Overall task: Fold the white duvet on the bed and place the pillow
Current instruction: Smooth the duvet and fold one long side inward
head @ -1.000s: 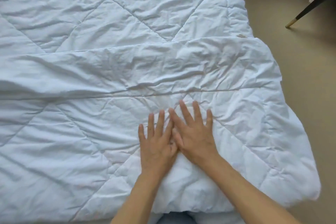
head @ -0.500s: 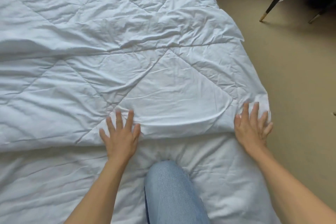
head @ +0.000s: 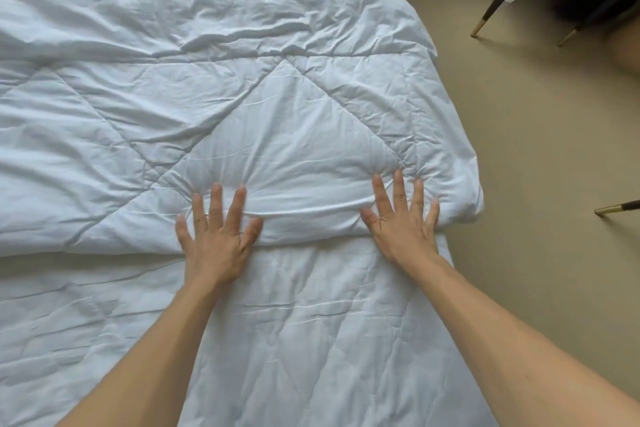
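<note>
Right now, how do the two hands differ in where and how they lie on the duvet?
The left hand lies nearer the bed's middle; the right hand lies by the duvet's corner near the floor. The left hand's fingers point straight ahead; the right hand's lean slightly leftward. Both are flat with spread fingers, pressing the folded edge.

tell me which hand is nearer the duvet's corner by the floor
The right hand; it presses the folded duvet beside that corner, the left hand nearer mid-bed.
</note>
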`<move>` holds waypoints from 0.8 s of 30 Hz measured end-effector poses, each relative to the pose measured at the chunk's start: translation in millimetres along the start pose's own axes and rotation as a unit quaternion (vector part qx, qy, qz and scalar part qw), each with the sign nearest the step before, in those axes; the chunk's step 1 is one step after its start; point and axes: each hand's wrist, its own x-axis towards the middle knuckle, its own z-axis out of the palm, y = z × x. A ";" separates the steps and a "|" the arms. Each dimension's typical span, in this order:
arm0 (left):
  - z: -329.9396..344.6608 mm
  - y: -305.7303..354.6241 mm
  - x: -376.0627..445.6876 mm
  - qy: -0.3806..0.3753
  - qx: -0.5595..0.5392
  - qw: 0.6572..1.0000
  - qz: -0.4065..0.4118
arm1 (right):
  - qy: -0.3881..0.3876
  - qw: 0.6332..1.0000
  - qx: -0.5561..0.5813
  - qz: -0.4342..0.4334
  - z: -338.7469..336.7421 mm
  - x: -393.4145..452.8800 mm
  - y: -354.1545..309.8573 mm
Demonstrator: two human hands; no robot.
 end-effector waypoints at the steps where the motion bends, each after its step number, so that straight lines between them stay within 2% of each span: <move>1: 0.4 1.3 -1.4 0.000 0.000 1.000 -0.008 | 0.004 1.000 0.005 -0.002 1.0 -0.9 0.9; 6: -15.5 8.9 -2.9 -0.037 0.004 0.999 -0.034 | -0.021 0.999 0.031 -0.017 -7.5 -2.3 -0.7; 8: -21.3 21.1 -6.5 -0.012 -0.009 0.998 -0.054 | -0.023 0.997 0.043 -0.056 -19.6 -2.4 7.5; 10: -21.1 46.8 -4.3 0.046 -0.056 0.992 -0.102 | 0.005 0.993 0.054 -0.108 -29.1 4.5 30.7; 12: -14.1 99.0 3.1 0.085 -0.050 0.991 -0.087 | 0.050 0.987 0.070 -0.137 -25.2 22.4 66.4; 13: -6.8 135.3 6.3 0.106 -0.032 0.993 -0.041 | 0.059 0.984 0.103 -0.136 -23.7 33.2 85.7; 14: 5.5 175.9 7.8 0.112 -0.013 0.993 0.022 | 0.044 0.981 0.147 -0.117 -16.4 43.1 105.3; 16: 25.3 296.5 40.1 0.138 0.017 0.989 0.050 | -0.047 0.965 0.253 -0.056 -28.7 101.3 165.3; 17: 32.3 325.5 44.5 0.150 0.011 0.988 0.044 | -0.080 0.955 0.284 -0.009 -25.2 102.0 177.5; 19: 38.0 343.7 55.5 0.159 0.014 0.987 -0.014 | -0.127 0.941 0.312 -0.002 -22.2 104.2 184.6; 21: 33.8 337.1 64.8 0.154 0.024 0.987 -0.050 | -0.119 0.943 0.306 -0.048 -33.9 104.1 187.2; 24: 24.6 355.3 82.7 0.152 0.009 0.983 -0.106 | -0.060 0.956 0.259 -0.121 -101.0 150.9 192.5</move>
